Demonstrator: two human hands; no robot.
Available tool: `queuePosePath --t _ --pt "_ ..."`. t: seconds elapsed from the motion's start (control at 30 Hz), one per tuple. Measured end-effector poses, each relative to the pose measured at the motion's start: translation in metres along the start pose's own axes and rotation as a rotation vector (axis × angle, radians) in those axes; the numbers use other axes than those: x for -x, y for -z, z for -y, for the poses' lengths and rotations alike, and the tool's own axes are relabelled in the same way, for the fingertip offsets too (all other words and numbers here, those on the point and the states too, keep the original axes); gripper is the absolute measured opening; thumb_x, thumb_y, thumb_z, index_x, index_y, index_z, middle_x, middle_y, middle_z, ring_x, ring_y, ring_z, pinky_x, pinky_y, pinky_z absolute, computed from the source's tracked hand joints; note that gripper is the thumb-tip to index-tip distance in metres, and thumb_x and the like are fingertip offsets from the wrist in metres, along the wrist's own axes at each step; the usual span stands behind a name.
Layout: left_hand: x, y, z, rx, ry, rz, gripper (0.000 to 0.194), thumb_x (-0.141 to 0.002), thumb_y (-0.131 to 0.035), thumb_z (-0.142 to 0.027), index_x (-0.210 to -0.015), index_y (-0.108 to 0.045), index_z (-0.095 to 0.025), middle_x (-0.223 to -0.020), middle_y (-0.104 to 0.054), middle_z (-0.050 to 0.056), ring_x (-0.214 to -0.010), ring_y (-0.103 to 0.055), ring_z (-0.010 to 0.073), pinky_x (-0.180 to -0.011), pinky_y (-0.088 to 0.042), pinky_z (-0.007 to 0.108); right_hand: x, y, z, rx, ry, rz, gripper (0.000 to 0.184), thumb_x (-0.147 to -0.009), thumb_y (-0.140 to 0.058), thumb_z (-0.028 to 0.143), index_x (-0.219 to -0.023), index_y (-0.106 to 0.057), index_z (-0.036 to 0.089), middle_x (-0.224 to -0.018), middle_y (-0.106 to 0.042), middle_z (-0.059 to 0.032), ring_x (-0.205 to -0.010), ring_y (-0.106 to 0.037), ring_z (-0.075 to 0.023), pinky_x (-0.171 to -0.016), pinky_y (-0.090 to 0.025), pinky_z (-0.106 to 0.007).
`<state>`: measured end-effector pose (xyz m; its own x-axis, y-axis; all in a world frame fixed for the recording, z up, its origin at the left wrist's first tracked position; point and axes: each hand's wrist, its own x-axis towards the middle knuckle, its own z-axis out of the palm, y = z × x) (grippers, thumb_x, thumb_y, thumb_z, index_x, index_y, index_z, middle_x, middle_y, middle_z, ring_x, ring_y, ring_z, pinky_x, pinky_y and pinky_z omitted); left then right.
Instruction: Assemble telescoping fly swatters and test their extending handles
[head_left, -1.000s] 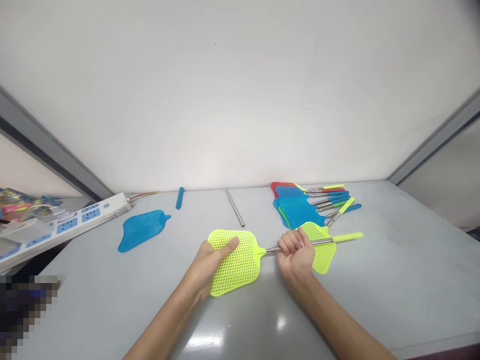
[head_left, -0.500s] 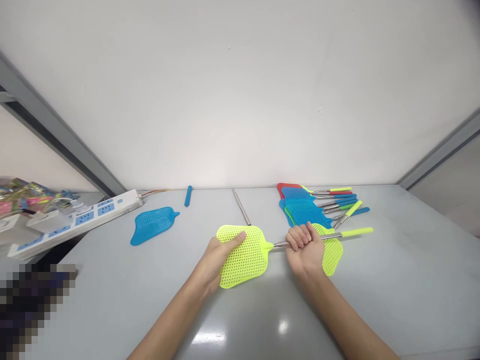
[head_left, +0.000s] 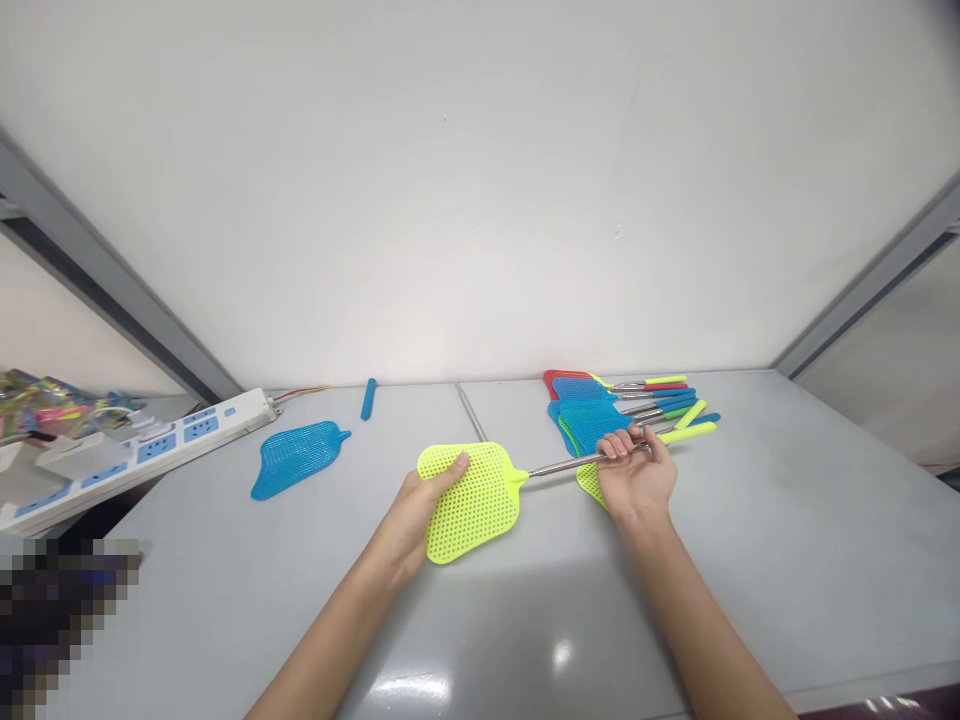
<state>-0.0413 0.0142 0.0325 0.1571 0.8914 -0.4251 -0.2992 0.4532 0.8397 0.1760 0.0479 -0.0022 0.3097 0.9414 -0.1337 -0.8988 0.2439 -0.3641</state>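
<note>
A yellow-green fly swatter (head_left: 480,510) is held across the middle, its perforated head at the left and its metal rod running right to a yellow handle. My left hand (head_left: 414,515) pinches the left edge of the head, thumb on top. Around the rod close to the handle, the fingers of my right hand (head_left: 636,482) are curled. Beneath that hand another yellow swatter head (head_left: 590,482) is partly hidden. Just beyond the held head lies a loose metal rod (head_left: 470,410), its near end reaching the head's upper edge in view.
Behind my right hand lies a pile of fly swatters (head_left: 592,415) in red, blue, green and yellow. A blue swatter head (head_left: 300,460) and a blue handle (head_left: 368,399) lie apart at the left. A power strip (head_left: 150,450) with plugged-in adapters borders the table's left side.
My right hand has slid right along the rod, from its middle to near the handle. My left hand keeps its hold on the head. The whole view has shifted slightly.
</note>
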Motion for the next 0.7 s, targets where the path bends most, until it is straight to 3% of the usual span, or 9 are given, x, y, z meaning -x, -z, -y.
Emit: queuePosePath --t 0.23,0.4,0.7 --pt "-0.002 0.004 -0.003 -0.006 -0.001 0.008 0.039 -0.068 -0.059 -0.035 -0.102 -0.056 -0.015 -0.094 -0.064 0.012 -0.081 -0.061 0.0242 -0.069 -0.049 0.033 -0.009 -0.003 0.014 0.009 0.058 -0.006 0.016 -0.076 -0.042 0.017 -0.060 -0.039 0.016 -0.049 -0.030 0.0071 -0.040 -0.033 -0.0047 -0.039 -0.032 -0.017" --pt "-0.001 0.002 -0.005 -0.017 -0.020 0.018 0.036 -0.069 -0.058 -0.035 -0.099 -0.057 -0.015 -0.096 -0.063 0.011 -0.084 -0.060 0.0238 -0.071 -0.049 0.032 -0.012 0.004 0.014 -0.030 0.003 -0.033 0.025 -0.076 -0.041 0.016 -0.053 -0.030 0.017 -0.045 -0.025 0.0080 -0.037 -0.030 -0.0048 -0.037 -0.029 -0.017" --pt "-0.002 0.000 -0.001 0.006 0.090 0.037 0.037 -0.068 -0.058 -0.036 -0.098 -0.057 -0.014 -0.093 -0.064 0.013 -0.082 -0.061 0.0243 -0.071 -0.049 0.034 -0.011 0.011 0.006 0.030 0.057 -0.074 0.041 -0.077 -0.043 0.028 -0.049 -0.015 0.018 -0.038 -0.018 0.0095 -0.030 -0.017 -0.0040 -0.029 -0.018 -0.017"
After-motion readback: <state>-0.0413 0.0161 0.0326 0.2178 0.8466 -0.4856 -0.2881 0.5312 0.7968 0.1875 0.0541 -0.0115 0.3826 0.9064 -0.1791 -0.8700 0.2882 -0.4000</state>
